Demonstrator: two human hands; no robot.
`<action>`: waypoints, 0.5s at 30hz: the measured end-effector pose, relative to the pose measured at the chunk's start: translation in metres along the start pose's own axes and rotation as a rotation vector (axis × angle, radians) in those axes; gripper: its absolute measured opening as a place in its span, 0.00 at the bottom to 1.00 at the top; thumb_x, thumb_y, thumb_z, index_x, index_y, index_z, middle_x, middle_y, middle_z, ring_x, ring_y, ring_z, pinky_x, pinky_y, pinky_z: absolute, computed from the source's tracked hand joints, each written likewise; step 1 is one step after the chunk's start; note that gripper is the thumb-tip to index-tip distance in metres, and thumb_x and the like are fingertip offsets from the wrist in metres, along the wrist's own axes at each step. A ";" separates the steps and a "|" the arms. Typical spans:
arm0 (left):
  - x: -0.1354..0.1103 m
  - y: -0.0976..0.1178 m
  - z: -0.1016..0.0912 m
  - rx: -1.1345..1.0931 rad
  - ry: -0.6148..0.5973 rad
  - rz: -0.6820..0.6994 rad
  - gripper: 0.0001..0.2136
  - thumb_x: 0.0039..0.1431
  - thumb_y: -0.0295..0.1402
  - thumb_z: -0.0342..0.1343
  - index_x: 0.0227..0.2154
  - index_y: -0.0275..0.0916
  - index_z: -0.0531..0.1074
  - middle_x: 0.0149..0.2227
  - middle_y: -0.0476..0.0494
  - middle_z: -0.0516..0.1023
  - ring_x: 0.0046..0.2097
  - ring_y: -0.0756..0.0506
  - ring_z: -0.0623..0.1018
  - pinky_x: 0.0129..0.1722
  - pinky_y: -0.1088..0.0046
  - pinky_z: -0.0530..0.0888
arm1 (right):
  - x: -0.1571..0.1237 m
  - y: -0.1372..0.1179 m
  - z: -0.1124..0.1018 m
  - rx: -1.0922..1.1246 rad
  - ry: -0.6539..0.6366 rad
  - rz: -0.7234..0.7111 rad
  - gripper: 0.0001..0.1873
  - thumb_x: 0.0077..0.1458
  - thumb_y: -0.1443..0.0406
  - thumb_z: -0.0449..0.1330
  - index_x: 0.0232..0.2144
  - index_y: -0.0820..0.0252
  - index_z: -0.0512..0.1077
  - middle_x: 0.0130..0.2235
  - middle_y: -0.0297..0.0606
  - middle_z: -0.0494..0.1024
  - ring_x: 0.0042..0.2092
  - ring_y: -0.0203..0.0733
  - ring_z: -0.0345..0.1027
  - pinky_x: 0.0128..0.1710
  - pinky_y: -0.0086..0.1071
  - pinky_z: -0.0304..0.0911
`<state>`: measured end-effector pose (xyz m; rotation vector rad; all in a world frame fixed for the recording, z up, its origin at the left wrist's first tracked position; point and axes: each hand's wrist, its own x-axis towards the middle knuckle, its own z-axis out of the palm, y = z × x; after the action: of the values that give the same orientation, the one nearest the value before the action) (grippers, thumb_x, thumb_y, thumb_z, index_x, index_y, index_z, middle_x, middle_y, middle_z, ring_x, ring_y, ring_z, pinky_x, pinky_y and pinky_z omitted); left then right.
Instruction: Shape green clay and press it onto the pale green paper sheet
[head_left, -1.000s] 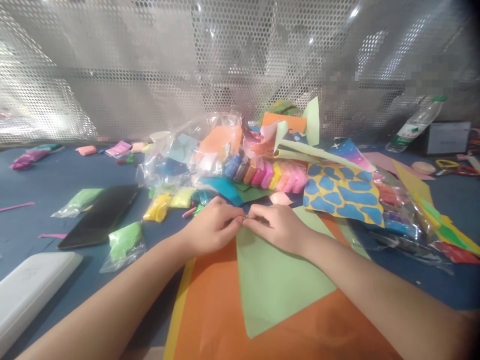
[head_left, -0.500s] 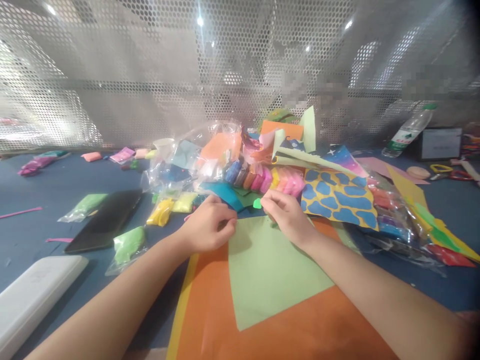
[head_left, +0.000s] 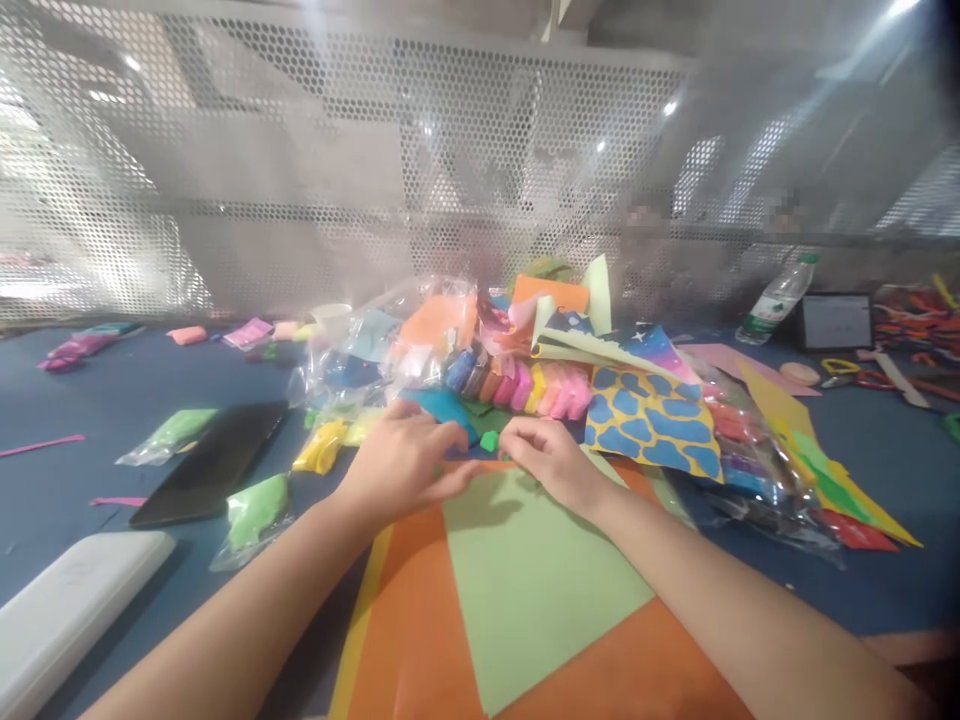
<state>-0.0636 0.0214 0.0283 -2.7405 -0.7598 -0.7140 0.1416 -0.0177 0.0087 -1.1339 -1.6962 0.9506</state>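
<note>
My right hand [head_left: 553,462] is closed in a pinch, with a small bright green lump of modelling clay [head_left: 489,441] at its fingertips. To its left, my left hand [head_left: 405,458] has thumb and fingers apart; a speck of green shows near its thumb, too small to make out. Both hands are over the far edge of a light green sheet of paper [head_left: 525,570]. That sheet lies askew on a larger orange sheet [head_left: 420,620]. Just beyond the hands is a row of wrapped clay packs [head_left: 517,385] in many colours.
Blue-and-yellow patterned paper [head_left: 652,420] and a bag of clay [head_left: 750,450] lie to the right. A black tablet-like slab [head_left: 214,465], a white case [head_left: 82,600] and green clay packets [head_left: 259,510] are at left. A water bottle [head_left: 776,305] stands before the perforated metal screen [head_left: 480,150].
My left thumb has spread away from the fingers. The right hand, still pinching the green clay, has come slightly closer to the left. The camera view has tilted up a little.
</note>
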 end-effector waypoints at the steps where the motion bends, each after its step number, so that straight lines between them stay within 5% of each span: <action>1: 0.000 0.000 -0.001 0.011 0.039 -0.010 0.16 0.62 0.47 0.48 0.34 0.39 0.72 0.20 0.51 0.73 0.23 0.49 0.70 0.37 0.67 0.64 | 0.000 -0.001 0.001 0.001 -0.028 -0.008 0.13 0.56 0.60 0.54 0.22 0.60 0.66 0.22 0.30 0.61 0.26 0.32 0.52 0.24 0.27 0.49; 6: 0.001 0.006 0.002 -0.025 0.125 0.125 0.12 0.66 0.41 0.47 0.41 0.38 0.68 0.28 0.50 0.78 0.28 0.50 0.75 0.36 0.70 0.64 | -0.001 -0.003 0.012 0.140 -0.072 0.059 0.18 0.55 0.56 0.56 0.20 0.60 0.65 0.21 0.27 0.56 0.24 0.31 0.46 0.23 0.29 0.43; 15: -0.003 0.013 0.012 -0.014 0.243 0.073 0.06 0.63 0.34 0.51 0.39 0.38 0.66 0.27 0.49 0.74 0.29 0.49 0.73 0.32 0.71 0.65 | -0.006 -0.019 0.025 0.495 -0.090 0.271 0.26 0.46 0.44 0.60 0.19 0.57 0.57 0.17 0.20 0.44 0.20 0.28 0.34 0.21 0.30 0.31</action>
<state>-0.0542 0.0129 0.0155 -2.6124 -0.6002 -1.0145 0.1143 -0.0319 0.0161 -1.0041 -1.2840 1.5118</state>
